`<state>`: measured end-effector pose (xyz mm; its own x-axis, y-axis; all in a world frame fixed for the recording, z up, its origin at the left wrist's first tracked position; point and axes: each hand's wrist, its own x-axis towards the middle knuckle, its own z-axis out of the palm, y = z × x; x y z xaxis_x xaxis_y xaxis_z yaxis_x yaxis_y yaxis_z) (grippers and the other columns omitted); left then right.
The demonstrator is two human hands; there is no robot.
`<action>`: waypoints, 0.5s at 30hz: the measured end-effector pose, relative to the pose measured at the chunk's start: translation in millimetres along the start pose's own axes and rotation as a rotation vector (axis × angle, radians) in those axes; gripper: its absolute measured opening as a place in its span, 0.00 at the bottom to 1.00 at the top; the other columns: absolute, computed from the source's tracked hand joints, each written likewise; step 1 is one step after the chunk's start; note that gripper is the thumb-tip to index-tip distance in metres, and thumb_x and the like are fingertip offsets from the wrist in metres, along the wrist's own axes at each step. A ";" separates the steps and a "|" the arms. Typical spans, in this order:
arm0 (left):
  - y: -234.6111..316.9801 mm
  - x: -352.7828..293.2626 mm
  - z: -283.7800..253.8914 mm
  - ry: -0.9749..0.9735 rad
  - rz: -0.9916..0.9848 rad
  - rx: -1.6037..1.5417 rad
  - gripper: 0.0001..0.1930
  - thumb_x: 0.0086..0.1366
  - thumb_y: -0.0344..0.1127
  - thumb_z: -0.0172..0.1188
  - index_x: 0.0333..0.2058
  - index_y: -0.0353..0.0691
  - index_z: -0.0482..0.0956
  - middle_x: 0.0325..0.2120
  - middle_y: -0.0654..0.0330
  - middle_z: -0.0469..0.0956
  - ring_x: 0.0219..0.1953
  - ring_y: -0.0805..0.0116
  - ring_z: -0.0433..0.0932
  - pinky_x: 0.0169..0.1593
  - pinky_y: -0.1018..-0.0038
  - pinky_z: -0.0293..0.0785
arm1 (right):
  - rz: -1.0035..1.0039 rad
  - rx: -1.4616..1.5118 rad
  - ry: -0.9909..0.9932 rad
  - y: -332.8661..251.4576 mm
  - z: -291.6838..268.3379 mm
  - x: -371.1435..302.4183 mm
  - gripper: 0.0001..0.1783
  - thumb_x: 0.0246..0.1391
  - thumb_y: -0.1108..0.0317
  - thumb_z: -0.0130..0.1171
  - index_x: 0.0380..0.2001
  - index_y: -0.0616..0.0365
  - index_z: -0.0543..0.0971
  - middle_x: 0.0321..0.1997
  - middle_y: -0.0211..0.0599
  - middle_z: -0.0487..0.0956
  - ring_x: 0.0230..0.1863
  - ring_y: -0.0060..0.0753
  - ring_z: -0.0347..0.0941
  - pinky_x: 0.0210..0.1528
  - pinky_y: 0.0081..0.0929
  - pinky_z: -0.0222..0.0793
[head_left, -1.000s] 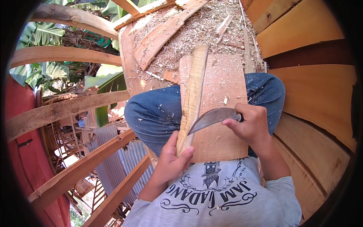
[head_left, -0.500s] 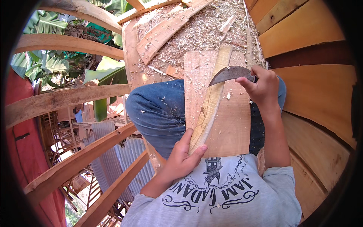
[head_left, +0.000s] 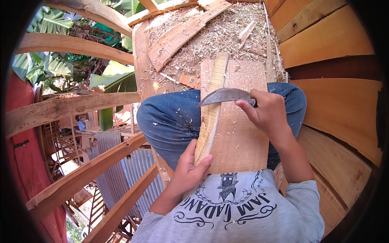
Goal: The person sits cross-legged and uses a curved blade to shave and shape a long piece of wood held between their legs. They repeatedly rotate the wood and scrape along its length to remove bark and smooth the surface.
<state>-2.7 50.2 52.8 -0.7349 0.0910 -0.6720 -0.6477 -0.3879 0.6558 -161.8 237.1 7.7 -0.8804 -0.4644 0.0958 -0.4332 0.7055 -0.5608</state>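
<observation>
My left hand grips the near end of a long, narrow strip of pale wood, thumb on one side and fingers on the other. The strip lies slanting over a flat wooden board that rests across my lap. In my right hand is a knife with a curved, sickle-like blade, held by its handle, which is mostly hidden in the fist. The blade crosses the strip near its middle, its tip pointing left. Small shavings lie on the board.
Wood shavings cover the floor ahead, with a curved wood offcut among them. Wooden slats form an open railing on the left, with corrugated metal sheets below. A plank wall stands close on the right.
My right hand has drawn the knife left and toward me along the strip. The strip's far end has swung left, and my left hand has shifted slightly left, still gripping it.
</observation>
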 end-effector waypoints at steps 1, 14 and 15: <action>-2.1 1.2 0.6 0.010 0.063 0.112 0.17 0.64 0.31 0.54 0.49 0.30 0.64 0.26 0.65 0.73 0.27 0.79 0.70 0.31 0.81 0.68 | -0.100 0.053 -0.025 -6.5 2.2 -10.9 0.33 0.49 0.38 0.56 0.14 0.61 0.71 0.10 0.43 0.68 0.15 0.46 0.70 0.18 0.34 0.62; 6.0 0.7 9.6 0.001 0.100 0.342 0.16 0.63 0.31 0.55 0.46 0.31 0.65 0.26 0.61 0.73 0.29 0.80 0.70 0.33 0.80 0.67 | 0.198 0.151 0.049 29.1 -16.5 -3.9 0.28 0.57 0.46 0.53 0.18 0.63 0.74 0.11 0.47 0.68 0.16 0.49 0.69 0.20 0.34 0.62; 7.1 0.9 9.3 0.010 0.098 0.330 0.16 0.63 0.31 0.55 0.46 0.31 0.65 0.25 0.62 0.73 0.28 0.81 0.69 0.32 0.81 0.66 | 0.280 0.192 0.087 37.6 -21.1 0.2 0.28 0.57 0.46 0.53 0.18 0.63 0.73 0.11 0.46 0.67 0.16 0.48 0.69 0.20 0.33 0.61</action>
<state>-9.9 56.0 60.1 -0.7958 0.0588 -0.6027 -0.6056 -0.0765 0.7921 -182.3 274.8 4.1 -0.9767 -0.2138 -0.0187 -0.1355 0.6818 -0.7189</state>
